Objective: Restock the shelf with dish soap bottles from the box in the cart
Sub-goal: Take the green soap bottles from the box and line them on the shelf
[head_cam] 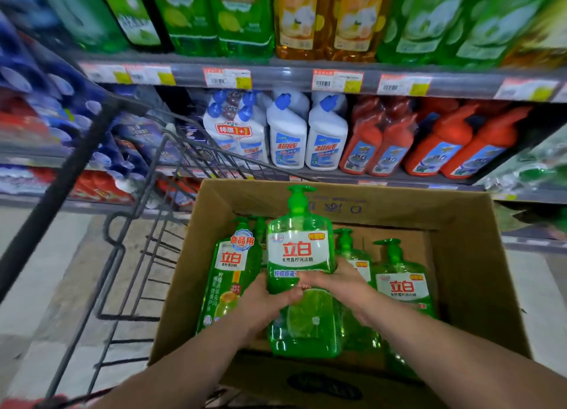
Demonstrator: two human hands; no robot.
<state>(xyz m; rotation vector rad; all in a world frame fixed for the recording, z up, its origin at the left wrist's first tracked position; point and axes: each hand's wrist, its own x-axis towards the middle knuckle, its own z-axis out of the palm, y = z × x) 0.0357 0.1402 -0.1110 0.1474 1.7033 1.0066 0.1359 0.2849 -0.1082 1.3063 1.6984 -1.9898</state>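
A green dish soap pump bottle with a white label is held upright above the open cardboard box in the cart. My left hand grips its left side and my right hand grips its right side, fingers curled round the middle. Several more green bottles stay in the box: a slim one on the left, one on the right, and others partly hidden behind the held bottle.
The black wire cart holds the box, its handle bar running down the left. Ahead, a shelf carries green and orange soap bottles on top; white and red cleaner bottles stand one level below.
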